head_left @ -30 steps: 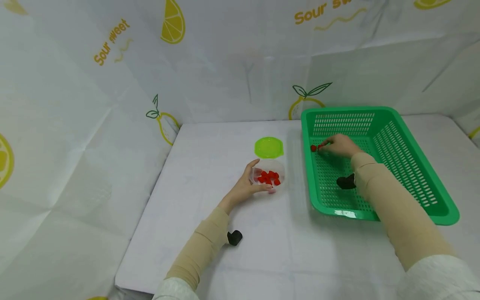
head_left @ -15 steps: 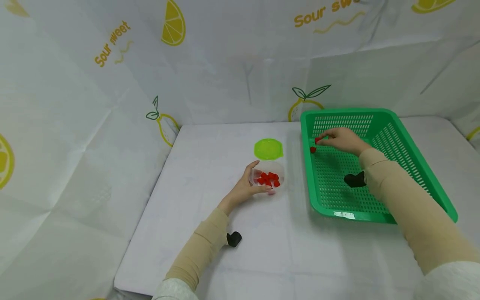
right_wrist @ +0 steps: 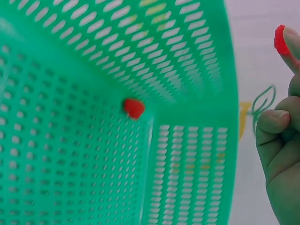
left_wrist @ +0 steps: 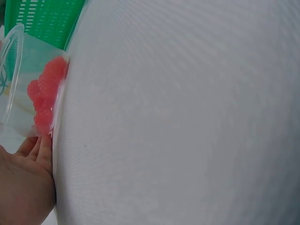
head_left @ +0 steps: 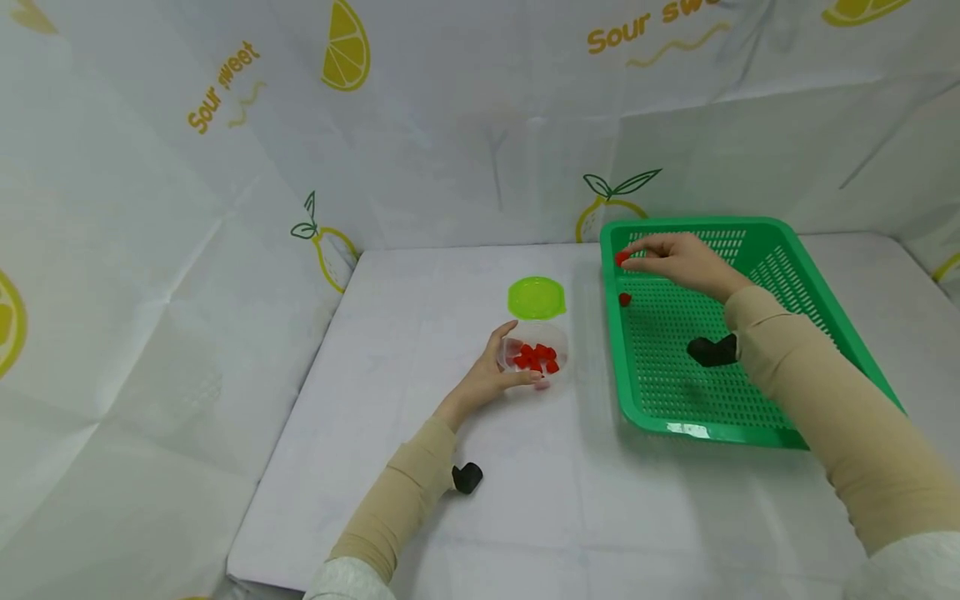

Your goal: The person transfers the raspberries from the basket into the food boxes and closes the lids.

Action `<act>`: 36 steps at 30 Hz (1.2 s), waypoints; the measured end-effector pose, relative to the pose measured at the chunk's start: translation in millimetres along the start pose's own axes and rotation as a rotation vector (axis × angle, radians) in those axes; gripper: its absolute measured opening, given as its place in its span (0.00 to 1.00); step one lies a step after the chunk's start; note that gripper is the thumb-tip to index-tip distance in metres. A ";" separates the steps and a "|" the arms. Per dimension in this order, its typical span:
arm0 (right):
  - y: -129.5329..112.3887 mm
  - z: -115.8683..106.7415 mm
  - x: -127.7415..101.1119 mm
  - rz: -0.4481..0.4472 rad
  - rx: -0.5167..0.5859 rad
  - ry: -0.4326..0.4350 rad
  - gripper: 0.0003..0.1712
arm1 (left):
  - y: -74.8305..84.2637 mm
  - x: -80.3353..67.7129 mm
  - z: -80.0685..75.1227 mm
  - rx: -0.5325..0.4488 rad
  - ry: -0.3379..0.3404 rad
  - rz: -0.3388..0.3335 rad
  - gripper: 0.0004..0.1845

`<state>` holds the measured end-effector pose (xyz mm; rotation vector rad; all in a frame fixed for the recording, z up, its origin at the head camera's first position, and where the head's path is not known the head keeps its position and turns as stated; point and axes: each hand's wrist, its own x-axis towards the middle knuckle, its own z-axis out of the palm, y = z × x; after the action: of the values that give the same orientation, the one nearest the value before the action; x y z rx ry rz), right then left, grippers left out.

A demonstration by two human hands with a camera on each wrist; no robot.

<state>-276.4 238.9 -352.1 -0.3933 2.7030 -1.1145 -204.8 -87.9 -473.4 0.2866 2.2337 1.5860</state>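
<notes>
We pinch a red berry (head_left: 621,259) in our right hand (head_left: 678,260) above the green basket (head_left: 757,417) corner, while our left hand (head_left: 491,372) cups the clear tub (head_left: 557,337) of berries on the worktop (head_left: 420,333). Held only at the fingertips, the berry could slip and drop beside the one (head_left: 625,298) lying in the basket.

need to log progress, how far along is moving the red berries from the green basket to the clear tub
Mostly done: a heap of red berries already sits in the clear tub, which the left hand steadies. In hand: the right hand pinches one berry above the green basket. Left: one loose berry on the basket floor. The green lid lies beside the tub, off.
</notes>
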 end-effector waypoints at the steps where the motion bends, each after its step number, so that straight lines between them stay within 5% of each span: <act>1: -3.7 0.5 -0.3 -0.006 0.005 -0.003 0.28 | 0.0 0.0 -0.3 0.000 0.001 -0.001 0.47; 25: -51.8 40.1 14.2 -0.142 0.145 -0.252 0.16 | -0.6 0.1 -1.8 0.000 0.001 -0.002 0.46; 36: -58.9 57.5 27.7 -0.238 0.083 -0.429 0.15 | -0.2 0.9 -1.7 -0.025 -0.013 -0.004 0.46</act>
<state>-276.8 152.0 -352.5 -0.8501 2.2705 -1.0496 -206.3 -89.1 -473.3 0.2849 2.2018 1.6044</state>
